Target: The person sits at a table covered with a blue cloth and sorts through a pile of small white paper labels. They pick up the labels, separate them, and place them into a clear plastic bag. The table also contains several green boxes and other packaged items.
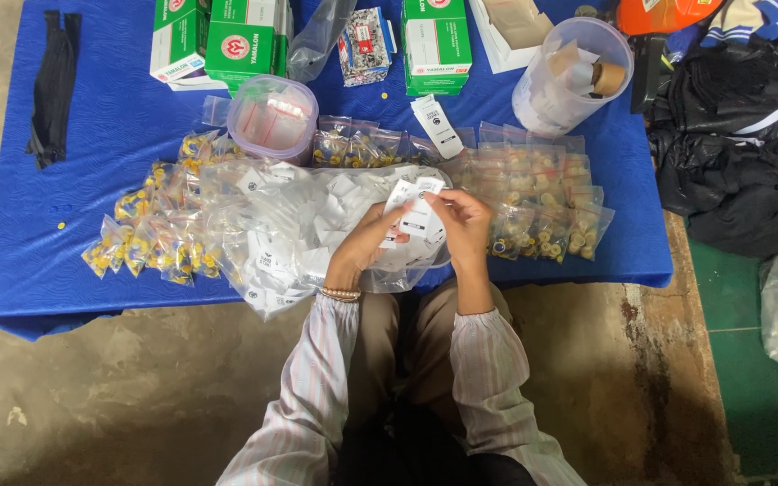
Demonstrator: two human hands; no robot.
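My left hand (pixel 369 241) and my right hand (pixel 463 227) meet over a big clear plastic bag (pixel 290 238) full of small white paper tags. Between them both hands hold a small fanned stack of white tags (pixel 414 209) with dark print. The stack sits just above the bag's right end, near the front edge of the blue table (pixel 92 135). A beaded bracelet is on my left wrist. Both sleeves are striped.
Piles of small clear packets with yellow parts (pixel 150 238) lie left, and similar packets (pixel 547 202) lie right. Behind stand a lidded clear tub (pixel 274 117), green and white boxes (pixel 247 40), a tall clear container (pixel 569 76). Dark clothes (pixel 740 153) lie right.
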